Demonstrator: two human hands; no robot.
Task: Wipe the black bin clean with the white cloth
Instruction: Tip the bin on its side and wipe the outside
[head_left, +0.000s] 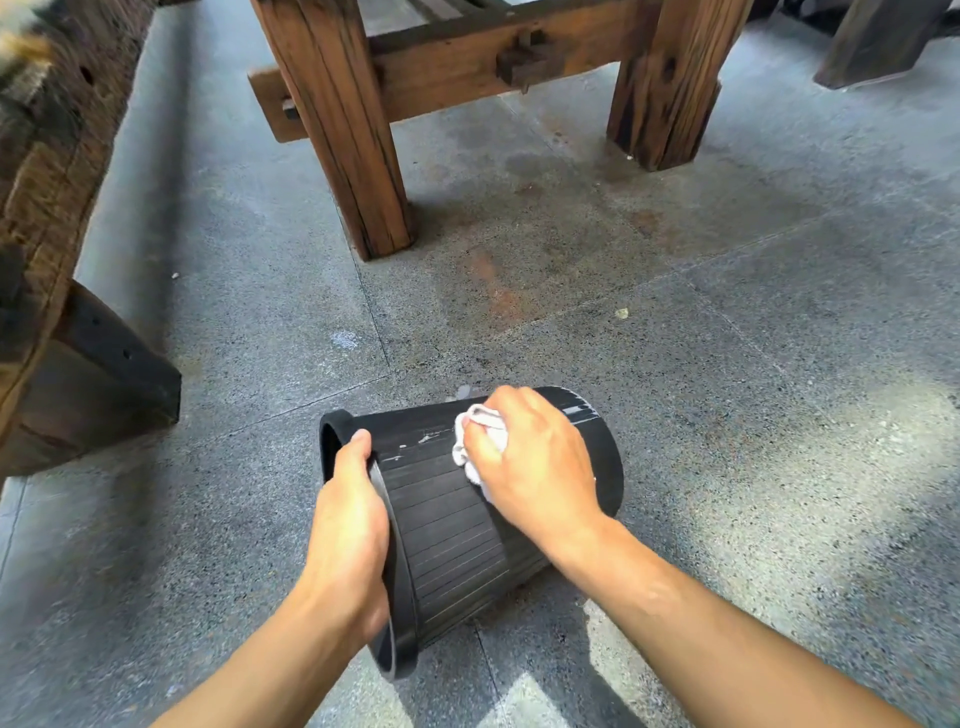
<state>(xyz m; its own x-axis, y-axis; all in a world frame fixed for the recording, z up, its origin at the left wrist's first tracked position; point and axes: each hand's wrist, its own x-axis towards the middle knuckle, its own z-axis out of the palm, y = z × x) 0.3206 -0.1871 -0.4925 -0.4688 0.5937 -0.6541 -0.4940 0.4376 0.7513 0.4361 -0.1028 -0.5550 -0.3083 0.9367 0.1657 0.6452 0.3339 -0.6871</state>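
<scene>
Black bin (447, 525) tipped sideways, left hand (350, 530) gripping rim, right hand (535, 462) pressing bunched white cloth (475, 441) on its side

Left grip (347, 525) clasped; right grip (530, 457) fisted, pressing.

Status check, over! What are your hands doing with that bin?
Left hand grips the black bin rim, bin tipped sideways. Right hand presses white cloth on its ribbed side. Pale smears remain. Nothing in the way.
</scene>
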